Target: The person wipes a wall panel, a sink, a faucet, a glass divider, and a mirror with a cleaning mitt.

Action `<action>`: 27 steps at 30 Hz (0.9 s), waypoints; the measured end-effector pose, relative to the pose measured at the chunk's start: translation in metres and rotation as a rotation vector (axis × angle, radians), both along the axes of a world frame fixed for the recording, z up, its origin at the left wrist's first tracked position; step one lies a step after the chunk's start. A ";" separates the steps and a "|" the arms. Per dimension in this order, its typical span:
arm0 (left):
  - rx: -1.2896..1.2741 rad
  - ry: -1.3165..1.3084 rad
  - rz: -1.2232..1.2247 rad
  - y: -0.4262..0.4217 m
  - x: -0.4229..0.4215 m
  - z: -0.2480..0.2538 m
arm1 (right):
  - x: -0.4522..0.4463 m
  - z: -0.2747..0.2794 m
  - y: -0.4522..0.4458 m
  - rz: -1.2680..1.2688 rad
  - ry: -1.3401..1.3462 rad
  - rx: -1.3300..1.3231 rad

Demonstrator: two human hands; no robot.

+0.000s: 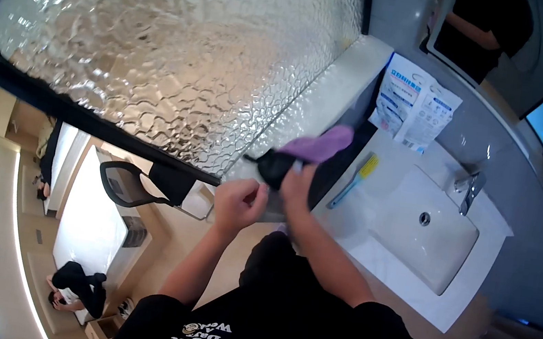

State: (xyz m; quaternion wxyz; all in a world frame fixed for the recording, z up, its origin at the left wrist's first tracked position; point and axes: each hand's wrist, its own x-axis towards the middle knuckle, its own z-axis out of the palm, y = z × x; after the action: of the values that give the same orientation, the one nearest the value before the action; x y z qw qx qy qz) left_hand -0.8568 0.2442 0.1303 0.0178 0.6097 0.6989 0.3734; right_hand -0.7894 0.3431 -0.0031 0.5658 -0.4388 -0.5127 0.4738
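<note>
My right hand [295,185] grips a black item [274,167] beside a purple cloth-like item [320,144], both blurred by motion; whether they are joined I cannot tell. Just left of it, my left hand [239,201] is closed with its fingers curled, and what it holds, if anything, is hidden. A brush with yellow bristles and a blue handle [353,181] lies on the white counter, right of my right hand. Two white and blue pouches [411,104] stand at the back of the counter.
A white sink [426,229] with a chrome faucet [471,192] is on the right. Textured glass [184,53] in a black frame fills the upper left. Beyond it are a black chair [124,183], a white bed [88,213] and a person [80,287] at lower left.
</note>
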 end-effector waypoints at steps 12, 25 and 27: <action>-0.032 0.034 -0.089 0.002 -0.002 0.001 | 0.012 0.032 0.084 0.009 -0.100 -0.268; -0.010 0.021 -0.118 0.000 -0.003 0.001 | 0.000 0.028 -0.039 0.137 -0.046 0.006; 0.045 0.004 -0.100 0.001 0.000 0.000 | 0.004 0.024 -0.066 0.140 0.088 0.262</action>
State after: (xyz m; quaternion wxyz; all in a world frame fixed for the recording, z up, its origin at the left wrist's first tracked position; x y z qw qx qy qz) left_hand -0.8566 0.2454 0.1304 0.0214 0.6449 0.6590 0.3864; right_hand -0.7853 0.2769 0.0208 0.6057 -0.3031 -0.5742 0.4599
